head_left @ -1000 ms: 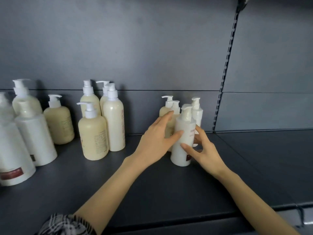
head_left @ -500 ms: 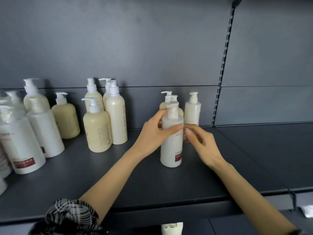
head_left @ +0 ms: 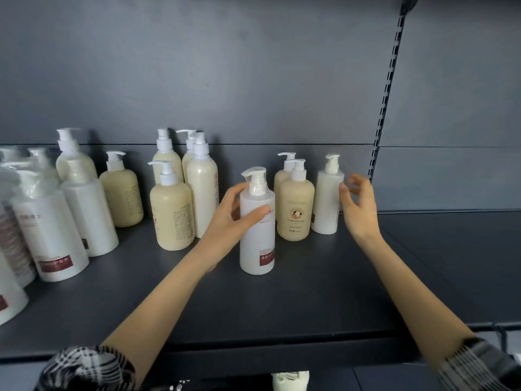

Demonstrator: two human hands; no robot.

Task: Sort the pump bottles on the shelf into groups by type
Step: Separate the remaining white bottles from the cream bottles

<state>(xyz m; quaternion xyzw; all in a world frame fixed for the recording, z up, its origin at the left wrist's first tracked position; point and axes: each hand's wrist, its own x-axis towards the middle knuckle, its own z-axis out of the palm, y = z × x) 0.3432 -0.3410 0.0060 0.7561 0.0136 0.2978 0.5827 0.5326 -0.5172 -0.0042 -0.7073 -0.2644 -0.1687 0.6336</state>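
Observation:
My left hand (head_left: 234,218) grips a white pump bottle with a dark red label (head_left: 257,235) that stands upright mid-shelf. My right hand (head_left: 359,204) is open, fingers spread, just right of a slim white pump bottle (head_left: 327,201) and not touching it. Between them stands a beige bottle with a cartoon label (head_left: 295,210), and another beige bottle (head_left: 283,176) is partly hidden behind it. Left of my hand is a cluster of cream and beige bottles (head_left: 172,215). Several white bottles with red labels (head_left: 53,230) crowd the far left.
The dark grey shelf (head_left: 310,300) has bare room at the front and to the right. A slotted upright rail (head_left: 387,88) runs up the back panel. On the shelf below, a bottle top (head_left: 290,380) peeks out. Plaid sleeves cover both forearms.
My left hand has slid the white red-label bottle forward and left, away from the right group. My right hand let go of it and moved right, beside the slim white bottle.

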